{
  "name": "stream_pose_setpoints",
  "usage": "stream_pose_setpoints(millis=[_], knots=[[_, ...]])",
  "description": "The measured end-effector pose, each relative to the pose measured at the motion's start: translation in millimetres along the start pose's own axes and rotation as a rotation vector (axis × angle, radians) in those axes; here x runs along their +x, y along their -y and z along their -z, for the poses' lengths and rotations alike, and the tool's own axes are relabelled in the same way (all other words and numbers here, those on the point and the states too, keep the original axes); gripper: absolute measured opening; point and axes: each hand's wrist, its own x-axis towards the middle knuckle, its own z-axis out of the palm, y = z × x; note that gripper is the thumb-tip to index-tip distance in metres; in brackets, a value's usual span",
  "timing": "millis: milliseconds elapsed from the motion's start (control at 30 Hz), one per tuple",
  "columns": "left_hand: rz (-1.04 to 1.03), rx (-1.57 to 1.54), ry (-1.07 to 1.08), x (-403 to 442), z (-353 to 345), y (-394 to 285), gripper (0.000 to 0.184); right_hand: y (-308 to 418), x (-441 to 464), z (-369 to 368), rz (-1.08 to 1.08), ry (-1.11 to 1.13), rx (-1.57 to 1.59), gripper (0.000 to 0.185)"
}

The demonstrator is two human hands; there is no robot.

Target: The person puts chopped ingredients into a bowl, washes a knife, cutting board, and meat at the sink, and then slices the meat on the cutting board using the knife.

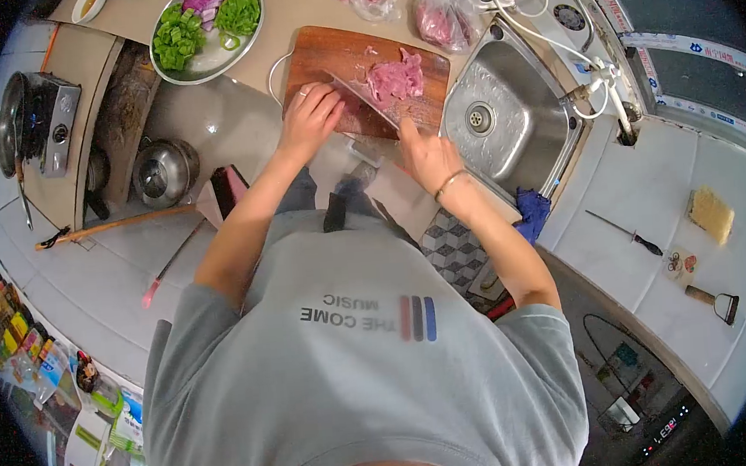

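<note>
A wooden cutting board (317, 52) with a metal handle lies on the counter's front edge. Sliced raw meat (396, 78) is heaped on its right half, with small scraps nearby. My right hand (430, 157), a bracelet at its wrist, grips the handle of a kitchen knife (368, 95). The blade slants up and left across the board. Ringed and bent, the fingers of my left hand (311, 115) are drawn together over the board's left side, close against the blade near its tip. What lies under those fingertips is hidden.
A metal plate (196, 72) holds chopped green peppers and purple onion at upper left. Bagged meat (444, 19) lies behind the board. To the right are a steel sink (511, 91), a tap and a sharpening rod (625, 232). A gas stove (58, 125) stands at far left.
</note>
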Motion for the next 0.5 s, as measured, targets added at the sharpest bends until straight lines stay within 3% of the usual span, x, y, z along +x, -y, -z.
stream_pose_setpoints(millis=[200, 500], knots=[[0.040, 0.088, 0.050, -2.8, -4.9, -1.6, 0.031, 2.6, -17.4, -6.3, 0.050, 0.018, -0.055, 0.017], [0.034, 0.061, 0.056, 1.1, -4.3, -0.3, 0.029, 30.0, 55.6, -20.9, 0.032, 0.001, -0.021, 0.013]])
